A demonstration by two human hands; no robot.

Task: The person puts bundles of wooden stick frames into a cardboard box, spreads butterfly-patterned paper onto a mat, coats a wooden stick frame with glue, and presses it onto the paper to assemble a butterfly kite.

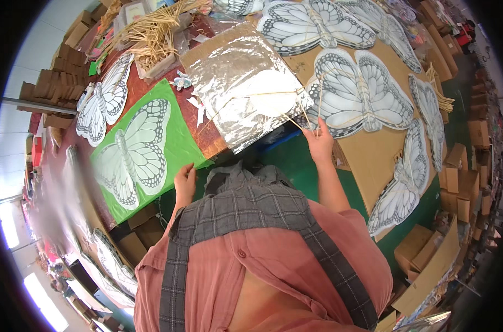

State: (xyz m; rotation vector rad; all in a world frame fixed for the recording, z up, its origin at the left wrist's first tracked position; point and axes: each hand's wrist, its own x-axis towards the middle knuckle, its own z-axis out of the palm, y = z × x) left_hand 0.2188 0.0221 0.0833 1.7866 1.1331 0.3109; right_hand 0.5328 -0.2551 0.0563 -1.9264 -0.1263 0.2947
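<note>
My left hand [185, 181] rests at the near edge of a green sheet [177, 141] that carries a white butterfly cutout [132, 152]; its fingers look curled on the sheet's edge. My right hand [319, 143] is at the table edge beside a large white butterfly cutout [359, 94] and pinches thin bamboo sticks [312, 113] that cross a silver foil sheet [237, 80]. A pale round piece [271, 94] lies under the foil with sticks across it.
More butterfly cutouts [312, 25] cover the brown cardboard table [367, 160]. A heap of bamboo sticks [152, 33] sits at the far left. Cardboard boxes [462, 177] stand on the green floor to the right, and stacked cutouts [113, 265] lie lower left.
</note>
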